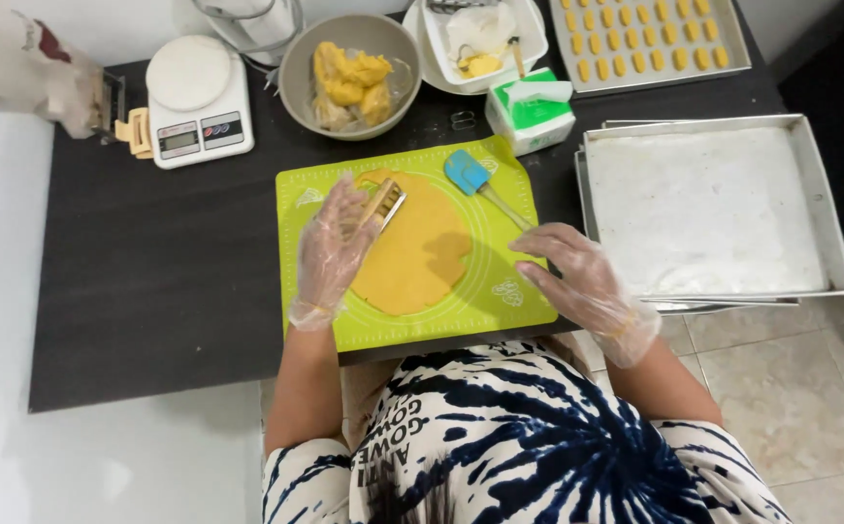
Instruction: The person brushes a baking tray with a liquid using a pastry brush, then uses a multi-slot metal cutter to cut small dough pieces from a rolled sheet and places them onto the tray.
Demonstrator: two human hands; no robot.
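Dough [414,250] lies flat on the green mat [500,291]. The left hand [333,250] grips a cutter [383,202] over it. The right hand [572,277] rests open-fingered on the mat's edge.

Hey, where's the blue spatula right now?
In the head view, the blue spatula lies on the green mat, right of the rolled yellow dough, its handle running toward the gloved right hand.
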